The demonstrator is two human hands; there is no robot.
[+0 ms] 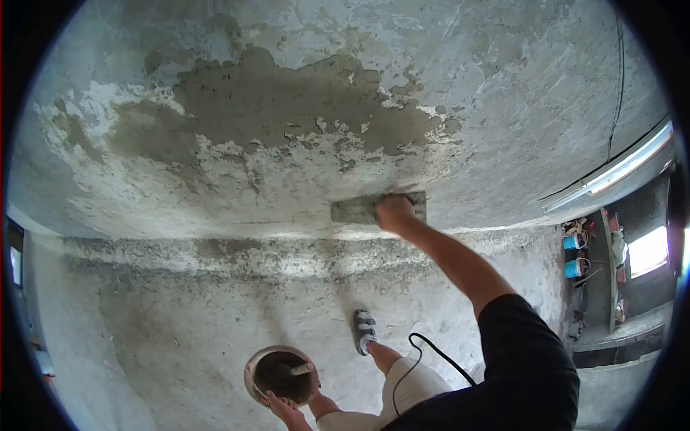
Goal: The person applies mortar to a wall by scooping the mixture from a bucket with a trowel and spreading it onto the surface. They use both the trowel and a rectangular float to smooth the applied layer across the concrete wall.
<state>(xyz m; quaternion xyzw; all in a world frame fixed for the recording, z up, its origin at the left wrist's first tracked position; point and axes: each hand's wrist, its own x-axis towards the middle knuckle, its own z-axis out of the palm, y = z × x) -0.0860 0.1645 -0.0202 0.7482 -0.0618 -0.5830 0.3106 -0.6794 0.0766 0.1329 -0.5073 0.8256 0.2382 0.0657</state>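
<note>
My right hand [397, 212] is closed on a flat rectangular plastering trowel [352, 210], whose blade lies against the lower part of the wall [503, 144]. Above it spreads a darker patch of damp-looking plaster [287, 100] with ragged edges. Low in the view, my left hand [282, 408] grips the near rim of a round metal bowl [253, 368]. Dark grey wet mix [277, 373] lies inside the bowl, and a pale handle [302, 369] sticks out of it; the tool's other end is hidden in the mix.
Rough concrete floor [180, 330] meets the wall along a stained strip. One sandalled foot [364, 330] stands near the wall, and a black cable [438, 352] loops by my leg. At the right are blue containers [573, 268], a shelf, a window [648, 251] and a light tube [632, 165].
</note>
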